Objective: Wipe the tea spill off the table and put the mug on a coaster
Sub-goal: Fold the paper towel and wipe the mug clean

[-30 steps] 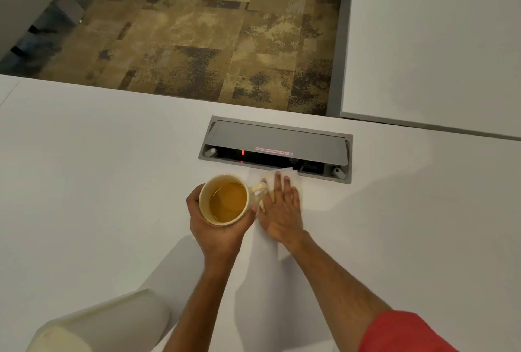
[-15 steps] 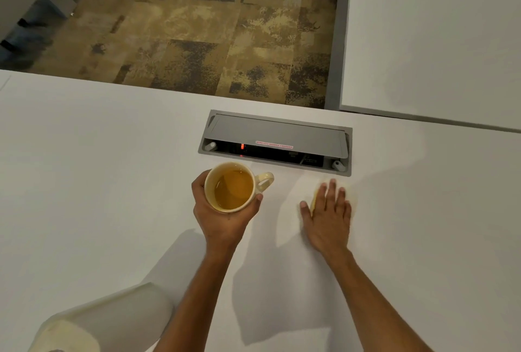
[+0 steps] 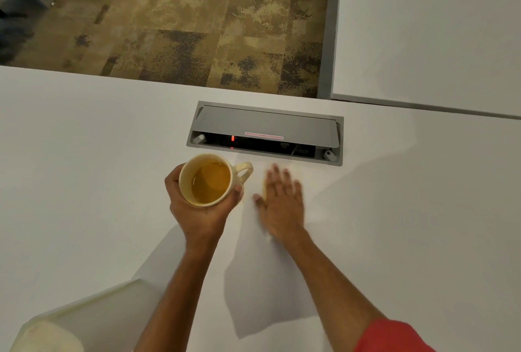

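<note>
A cream mug (image 3: 210,179) holding amber tea is gripped from the near side by my left hand (image 3: 197,210), its handle pointing right toward the other hand. My right hand (image 3: 282,205), motion-blurred, lies flat with fingers spread on a white tissue (image 3: 264,183) on the white table (image 3: 84,168). The tissue shows a yellow tea stain beside my fingers; most of it is hidden under the hand. No coaster is in view.
A grey flip-lid power box (image 3: 265,126) is sunk into the table just beyond both hands. A paper towel roll (image 3: 48,334) stands at the near left corner. A second white table (image 3: 437,27) sits at the far right across a carpeted gap (image 3: 169,27).
My right hand slid the tissue right, away from the mug, then back left to just right of it. The mug stayed in my left hand at about the same place.
</note>
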